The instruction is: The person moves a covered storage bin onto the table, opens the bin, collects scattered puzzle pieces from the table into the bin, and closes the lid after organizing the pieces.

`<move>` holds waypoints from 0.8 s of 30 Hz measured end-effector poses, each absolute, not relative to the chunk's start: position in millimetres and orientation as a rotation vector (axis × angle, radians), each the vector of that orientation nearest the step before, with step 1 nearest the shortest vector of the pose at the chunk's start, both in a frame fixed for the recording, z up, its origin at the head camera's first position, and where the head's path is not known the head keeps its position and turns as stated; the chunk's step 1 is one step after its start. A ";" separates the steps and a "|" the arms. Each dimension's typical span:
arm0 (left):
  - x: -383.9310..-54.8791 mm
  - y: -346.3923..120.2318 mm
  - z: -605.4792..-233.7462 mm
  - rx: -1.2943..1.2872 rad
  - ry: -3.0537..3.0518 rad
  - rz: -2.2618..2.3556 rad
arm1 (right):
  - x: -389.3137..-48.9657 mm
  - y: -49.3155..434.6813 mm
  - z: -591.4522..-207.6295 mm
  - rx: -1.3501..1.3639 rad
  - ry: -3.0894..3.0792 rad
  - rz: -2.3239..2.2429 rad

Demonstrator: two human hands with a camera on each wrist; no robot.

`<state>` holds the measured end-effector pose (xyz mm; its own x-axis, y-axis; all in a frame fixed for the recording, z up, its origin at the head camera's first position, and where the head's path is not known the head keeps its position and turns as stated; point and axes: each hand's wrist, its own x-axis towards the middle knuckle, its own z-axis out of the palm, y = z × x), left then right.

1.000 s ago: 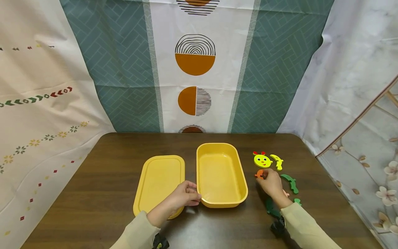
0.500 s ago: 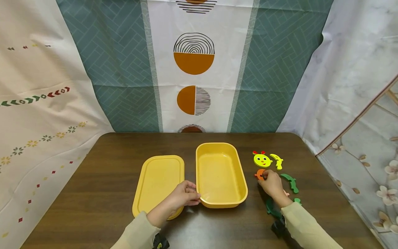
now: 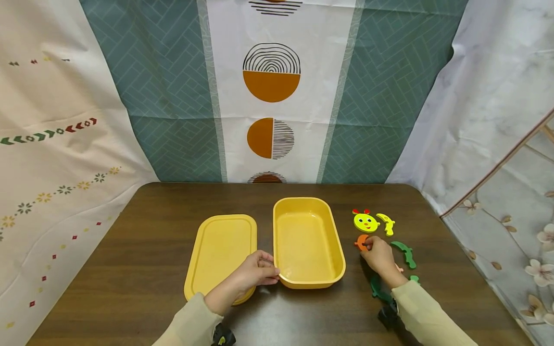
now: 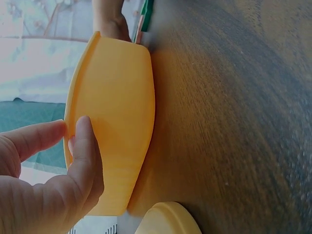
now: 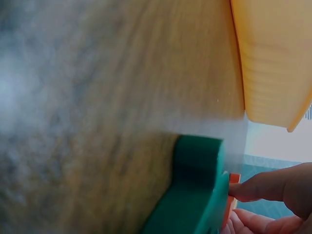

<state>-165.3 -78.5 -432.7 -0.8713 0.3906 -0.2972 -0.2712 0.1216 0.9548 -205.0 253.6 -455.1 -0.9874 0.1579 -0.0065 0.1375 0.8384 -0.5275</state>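
Note:
My left hand [image 3: 256,271] pinches the near-left rim of a yellow plastic box [image 3: 308,245]; in the left wrist view its thumb and finger lie on either side of that rim. Inside, the box holds nothing. At the right, my right hand [image 3: 381,257] has its thumb and fingers on an orange curved puzzle piece [image 3: 361,242], whose left part shows. The right wrist view shows the orange piece [image 5: 234,178] at the fingertips, behind a dark green piece [image 5: 195,180]. Just beyond lies a yellow smiling caterpillar head [image 3: 365,223] with red antennae, beside a yellow curved piece [image 3: 388,224].
A yellow lid [image 3: 222,252] lies flat left of the box, partly under my left forearm. Green pieces lie around my right hand, one curved green piece [image 3: 404,253] to its right and a dark green piece [image 3: 378,288] below it. A patterned cloth [image 3: 272,96] hangs behind the table.
My right fingertips have shifted very slightly at the orange piece. The left hand, box and lid stay where they were.

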 end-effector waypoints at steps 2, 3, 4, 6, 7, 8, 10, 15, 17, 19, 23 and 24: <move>-165.1 -78.5 -432.6 0.115 1.925 1.796 | -205.6 253.4 -454.2 -0.236 -2.982 0.857; -165.1 -78.5 -432.5 0.112 1.927 1.793 | -205.6 253.2 -453.8 -0.238 -2.985 0.863; -165.2 -78.4 -432.5 0.107 1.929 1.791 | -205.7 253.1 -453.3 -0.242 -2.988 0.870; -165.4 -78.3 -432.5 0.098 1.931 1.786 | -205.8 252.9 -452.5 -0.246 -2.994 0.879; -165.6 -78.2 -432.5 0.095 1.931 1.785 | -205.6 252.8 -452.0 -0.251 -2.996 0.885; -165.8 -78.1 -432.5 0.091 1.931 1.783 | -205.4 252.8 -451.7 -0.253 -2.998 0.886; -166.3 -77.8 -432.7 0.087 1.930 1.781 | -205.0 253.1 -451.2 -0.254 -2.999 0.890; -167.0 -77.3 -432.9 0.078 1.931 1.774 | -203.9 253.2 -448.7 -0.236 -2.989 0.908; -167.0 -77.3 -432.6 0.073 1.932 1.773 | -203.4 252.6 -446.3 -0.227 -2.981 0.915; -166.8 -77.3 -432.0 0.073 1.932 1.775 | -203.3 251.8 -444.4 -0.225 -2.975 0.922; -166.1 -77.4 -431.5 0.076 1.929 1.784 | -202.5 249.7 -440.6 -0.214 -2.964 0.923; -166.0 -77.4 -431.6 0.076 1.930 1.786 | -202.1 249.2 -439.8 -0.208 -2.960 0.923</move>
<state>-166.0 -77.4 -431.6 -0.8707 0.3718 -0.3219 -0.2923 0.1350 0.9467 -202.1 249.2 -439.8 -0.9905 0.1374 -0.0073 0.1172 0.8147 -0.5680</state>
